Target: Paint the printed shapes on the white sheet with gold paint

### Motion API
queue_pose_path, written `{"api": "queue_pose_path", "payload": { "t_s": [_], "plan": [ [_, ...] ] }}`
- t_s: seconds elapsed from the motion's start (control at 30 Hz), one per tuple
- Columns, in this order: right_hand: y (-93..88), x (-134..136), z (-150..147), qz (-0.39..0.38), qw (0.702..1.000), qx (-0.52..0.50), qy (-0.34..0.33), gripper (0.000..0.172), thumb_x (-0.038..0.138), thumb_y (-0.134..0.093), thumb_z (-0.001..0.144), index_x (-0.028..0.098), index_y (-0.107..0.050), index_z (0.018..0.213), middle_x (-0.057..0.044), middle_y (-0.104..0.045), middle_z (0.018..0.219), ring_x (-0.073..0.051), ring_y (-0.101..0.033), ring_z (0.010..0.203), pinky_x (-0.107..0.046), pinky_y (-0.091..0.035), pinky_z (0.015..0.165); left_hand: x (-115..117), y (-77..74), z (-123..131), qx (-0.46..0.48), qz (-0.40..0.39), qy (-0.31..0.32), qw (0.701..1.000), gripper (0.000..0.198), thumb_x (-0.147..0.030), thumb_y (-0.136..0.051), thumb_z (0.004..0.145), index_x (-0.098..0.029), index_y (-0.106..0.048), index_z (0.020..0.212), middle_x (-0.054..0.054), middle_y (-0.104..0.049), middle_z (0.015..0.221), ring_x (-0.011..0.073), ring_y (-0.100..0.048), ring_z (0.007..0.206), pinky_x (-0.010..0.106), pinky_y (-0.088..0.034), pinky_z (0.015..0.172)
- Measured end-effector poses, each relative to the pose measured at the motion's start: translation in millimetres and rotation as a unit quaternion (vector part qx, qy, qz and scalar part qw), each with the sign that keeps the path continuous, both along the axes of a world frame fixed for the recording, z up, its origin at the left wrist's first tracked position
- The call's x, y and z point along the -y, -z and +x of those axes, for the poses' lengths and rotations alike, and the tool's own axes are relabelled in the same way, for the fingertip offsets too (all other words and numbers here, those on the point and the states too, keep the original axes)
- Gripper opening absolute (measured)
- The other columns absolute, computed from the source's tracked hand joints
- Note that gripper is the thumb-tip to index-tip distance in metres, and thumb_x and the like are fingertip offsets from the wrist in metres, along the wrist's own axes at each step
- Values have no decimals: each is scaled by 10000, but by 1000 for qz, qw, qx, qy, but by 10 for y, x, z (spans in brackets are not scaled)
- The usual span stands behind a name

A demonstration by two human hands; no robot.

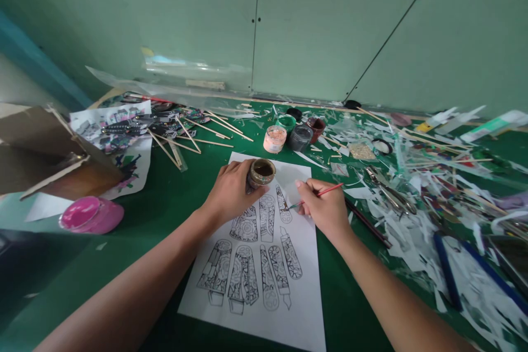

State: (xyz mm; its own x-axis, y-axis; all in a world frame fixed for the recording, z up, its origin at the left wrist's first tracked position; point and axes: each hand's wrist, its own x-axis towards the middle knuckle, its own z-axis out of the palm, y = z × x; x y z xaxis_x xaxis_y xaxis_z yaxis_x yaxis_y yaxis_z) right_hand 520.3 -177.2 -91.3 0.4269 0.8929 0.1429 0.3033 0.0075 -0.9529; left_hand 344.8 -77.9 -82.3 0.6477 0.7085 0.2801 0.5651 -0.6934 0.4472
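L hand [231, 190] gripped brown paint jar [262, 170] over top pt of printed sheet [304, 286] | R hand [329, 208] pinched red brush [330, 189], tip at upper-rt shape, contact unclear | sheet lay flat on grn table [165, 192] | pink pot [99, 215] stood well L | scraps [406, 239] lay R

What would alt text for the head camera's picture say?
A person's right hand holds a thin red brush over a sheet of black-outlined patterned shapes, while the left hand grips an open jar. Paint jars and paper scraps clutter the green table.
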Motion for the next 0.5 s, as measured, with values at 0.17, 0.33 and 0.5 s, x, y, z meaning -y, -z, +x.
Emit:
{"api": "queue_pose_path", "payload": {
  "t_s": [0.17,0.33,0.5],
  "plan": [
    [22,6,13,2,1000,-5,-8,468,362,-574,830,223,-366,434,65,-398,332,-82,-436,311,-206,-405,368,-12,10,-4,5,-3,3,1000,439,-336,-641,784,-181,-505,1172,103,-645,1100,310,-561,1057,492,-422,902],
    [17,3,18,1,1000,2,-7,474,345,-590,814,224,-352,423,62,-394,328,-87,-456,313,-204,-405,360,-14,14,-9,11,-2,6,1000,441,-338,-647,781,-183,-509,1170,109,-645,1099,318,-562,1054,506,-424,896],
    [-24,-1,-9,9,1000,-13,-2,479,390,-593,807,225,-360,423,61,-387,319,-82,-426,299,-206,-409,348,-9,13,-10,9,0,5,1000,437,-328,-647,784,-184,-508,1173,108,-644,1097,316,-560,1055,498,-423,894]
  ]
}}
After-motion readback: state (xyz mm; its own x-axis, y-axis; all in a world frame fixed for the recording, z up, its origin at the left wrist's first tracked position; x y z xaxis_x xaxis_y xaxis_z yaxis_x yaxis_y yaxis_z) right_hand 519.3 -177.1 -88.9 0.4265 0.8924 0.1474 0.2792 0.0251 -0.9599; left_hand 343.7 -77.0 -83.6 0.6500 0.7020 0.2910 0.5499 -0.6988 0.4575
